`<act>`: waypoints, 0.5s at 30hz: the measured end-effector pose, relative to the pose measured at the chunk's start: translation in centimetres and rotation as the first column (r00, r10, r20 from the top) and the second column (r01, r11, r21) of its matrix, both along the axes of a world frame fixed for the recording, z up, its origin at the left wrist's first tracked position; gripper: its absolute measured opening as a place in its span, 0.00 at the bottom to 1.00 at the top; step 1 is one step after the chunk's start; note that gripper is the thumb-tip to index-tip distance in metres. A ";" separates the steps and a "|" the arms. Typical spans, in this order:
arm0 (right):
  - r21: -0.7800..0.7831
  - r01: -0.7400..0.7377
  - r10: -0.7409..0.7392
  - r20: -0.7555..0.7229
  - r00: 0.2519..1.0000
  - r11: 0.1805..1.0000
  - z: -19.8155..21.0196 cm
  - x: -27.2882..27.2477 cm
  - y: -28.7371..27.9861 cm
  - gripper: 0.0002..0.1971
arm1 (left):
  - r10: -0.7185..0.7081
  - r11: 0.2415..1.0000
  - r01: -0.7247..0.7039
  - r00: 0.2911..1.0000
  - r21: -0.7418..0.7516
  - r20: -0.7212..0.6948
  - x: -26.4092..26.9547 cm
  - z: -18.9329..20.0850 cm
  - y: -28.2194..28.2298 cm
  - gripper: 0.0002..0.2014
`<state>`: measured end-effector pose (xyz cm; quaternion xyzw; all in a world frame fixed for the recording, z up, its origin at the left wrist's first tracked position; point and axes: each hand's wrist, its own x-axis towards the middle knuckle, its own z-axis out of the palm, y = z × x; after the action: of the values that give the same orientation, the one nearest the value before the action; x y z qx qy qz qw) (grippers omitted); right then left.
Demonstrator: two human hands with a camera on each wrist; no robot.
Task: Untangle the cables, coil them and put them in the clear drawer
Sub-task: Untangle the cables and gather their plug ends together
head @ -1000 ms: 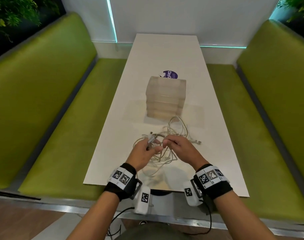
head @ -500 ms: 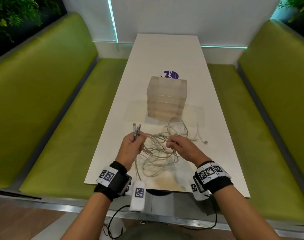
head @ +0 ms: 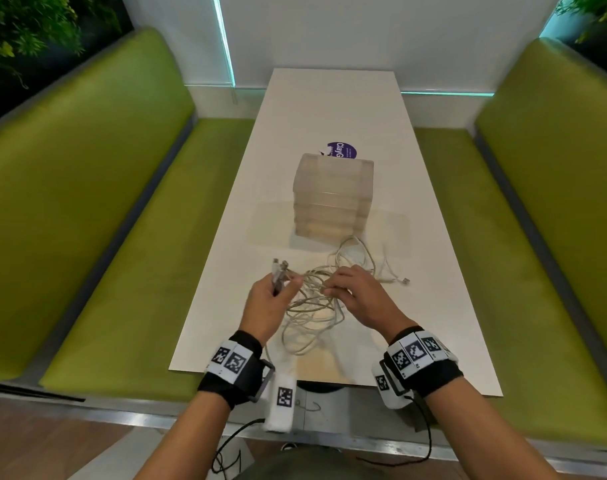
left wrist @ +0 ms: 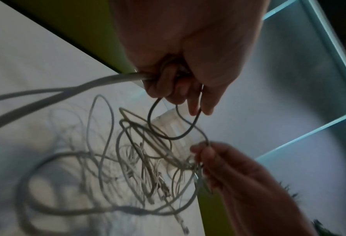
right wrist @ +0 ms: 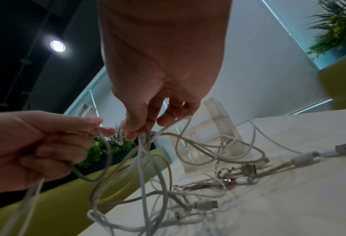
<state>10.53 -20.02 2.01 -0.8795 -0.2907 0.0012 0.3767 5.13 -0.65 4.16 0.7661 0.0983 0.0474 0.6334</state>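
Left hand (head: 271, 303), gripping cable plugs (head: 278, 271), had pulled away from right hand (head: 357, 299) pinching the cable tangle (head: 312, 306), frame centre; untangling just started, drawer unit (head: 333, 195) shut.

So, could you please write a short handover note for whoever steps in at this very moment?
Left hand: grips a cable's connector end, with its plugs sticking up above the fingers.
Right hand: pinches strands of the white cable tangle, lifting them a little.
The rest of the tangle lies on the white table, with one loose plug end out to the right.
The clear drawer unit stands just beyond the tangle, all drawers shut.
Done: only one cable end pulled partly free.
Left: finish separating the cables, coil each, open a drawer, put them in.
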 end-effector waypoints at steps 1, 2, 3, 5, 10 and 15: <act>0.020 -0.011 0.011 0.011 1.000 1.000 0.2 -0.2 0.3 0.09 | -0.045 0.998 0.045 0.999 0.041 0.006 0.1 -0.3 -0.4 0.04; 0.037 -0.024 0.023 0.021 1.000 0.999 0.4 -0.3 0.5 0.09 | -0.083 0.993 0.082 0.997 0.083 0.010 0.2 -0.4 -0.8 0.06; 0.045 -0.036 0.035 0.025 0.999 0.998 0.5 -0.4 0.6 0.09 | -0.112 0.986 0.110 0.994 0.128 0.010 0.2 -0.4 -1.2 0.06; 0.034 -0.047 0.046 0.023 0.999 0.998 0.7 -0.4 0.5 0.10 | -0.153 0.965 0.150 0.988 0.215 -0.002 0.4 -0.5 -1.5 0.08; -0.120 0.000 0.008 0.068 0.998 0.993 0.0 -0.2 0.3 0.09 | -0.211 0.895 0.190 0.977 0.403 0.008 0.7 0.2 -1.4 0.16; -0.189 0.084 -0.061 0.125 0.990 0.978 -0.2 0.6 0.6 0.06 | -0.134 0.908 0.092 0.988 0.409 0.077 0.6 1.6 -1.2 0.15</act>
<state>11.15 -19.43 1.76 -0.9205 -0.2788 -0.0367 0.2713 5.77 -1.86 5.75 0.8813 0.0090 0.0693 0.4674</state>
